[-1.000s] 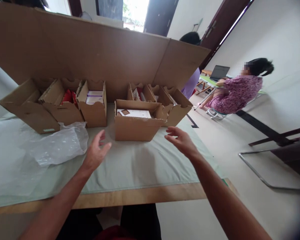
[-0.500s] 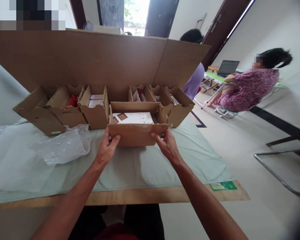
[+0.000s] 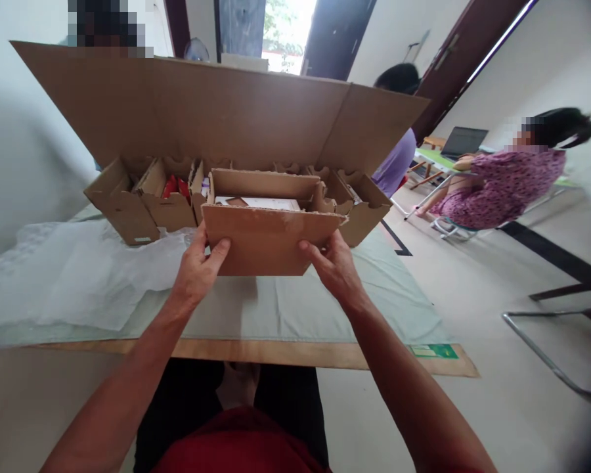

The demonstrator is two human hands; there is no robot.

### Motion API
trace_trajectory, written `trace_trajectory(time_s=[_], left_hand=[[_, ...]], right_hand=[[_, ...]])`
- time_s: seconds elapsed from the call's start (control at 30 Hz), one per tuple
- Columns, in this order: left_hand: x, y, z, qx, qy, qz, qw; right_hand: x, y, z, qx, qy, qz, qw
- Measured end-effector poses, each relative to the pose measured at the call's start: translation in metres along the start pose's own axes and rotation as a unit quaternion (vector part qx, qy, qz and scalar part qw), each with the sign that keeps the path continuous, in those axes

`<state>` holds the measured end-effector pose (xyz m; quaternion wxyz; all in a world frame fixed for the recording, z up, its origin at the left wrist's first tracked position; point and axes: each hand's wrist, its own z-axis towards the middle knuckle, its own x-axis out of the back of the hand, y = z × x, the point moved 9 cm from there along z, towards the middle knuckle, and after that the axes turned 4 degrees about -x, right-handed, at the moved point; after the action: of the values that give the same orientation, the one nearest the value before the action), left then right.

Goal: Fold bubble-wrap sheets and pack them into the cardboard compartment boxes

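Note:
Between my two hands is an open cardboard box [image 3: 270, 246], held by its left and right sides, apparently above the cloth. My left hand [image 3: 199, 263] grips the left end with the thumb on the front wall. On the right end, my right hand [image 3: 332, 263] has its thumb on the front wall too; the other fingers are partly hidden at the sides. A white carton [image 3: 261, 203] with brown squares shows inside the box. Right behind stands a row of similar cardboard boxes, including one with red items [image 3: 176, 187] in it.
A tall cardboard panel [image 3: 226, 112] rises behind the row. Crumpled clear plastic wrap [image 3: 93, 269] covers the left of the table cloth [image 3: 374, 302]. One person [image 3: 517, 180] sits at a small table with a laptop [image 3: 464, 142] at right; other people are partly hidden behind the panel.
My hands have raised the box and brought it closer, so it now hides more of the row behind. The camera view has shifted somewhat.

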<state>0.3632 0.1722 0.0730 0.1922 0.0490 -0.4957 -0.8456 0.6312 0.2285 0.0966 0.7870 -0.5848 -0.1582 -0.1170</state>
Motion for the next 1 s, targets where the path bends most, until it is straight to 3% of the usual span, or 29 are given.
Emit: trace_trajectory(time_s=[0.17, 0.37, 0.47, 0.6, 0.73, 0.87, 1.0], left_hand=[[-0.001, 0.007, -0.005, -0.009, -0.03, -0.012, 0.999], [0.026, 0.008, -0.014, -0.003, 0.017, 0.033, 0.999], [0.019, 0.0, -0.045, 0.018, 0.019, 0.046, 0.999], [-0.008, -0.01, -0.113, 0.021, 0.039, 0.088, 0.995], [-0.035, -0.015, -0.167, 0.025, -0.005, 0.133, 0.991], [-0.039, -0.011, -0.183, 0.001, -0.029, 0.169, 0.985], [-0.015, -0.025, -0.176, 0.021, 0.008, 0.181, 0.983]], right_hand=[[0.003, -0.01, -0.003, 0.006, 0.009, -0.002, 1.0], [-0.017, -0.009, 0.007, 0.026, -0.035, -0.041, 0.998], [-0.024, 0.013, 0.013, 0.029, -0.068, 0.002, 0.997], [-0.036, 0.051, 0.023, -0.011, -0.149, 0.108, 0.983], [-0.055, 0.072, 0.033, -0.037, -0.209, 0.174, 0.962], [-0.07, 0.082, 0.042, -0.052, -0.245, 0.191, 0.949], [-0.073, 0.091, 0.041, -0.063, -0.245, 0.194, 0.948]])
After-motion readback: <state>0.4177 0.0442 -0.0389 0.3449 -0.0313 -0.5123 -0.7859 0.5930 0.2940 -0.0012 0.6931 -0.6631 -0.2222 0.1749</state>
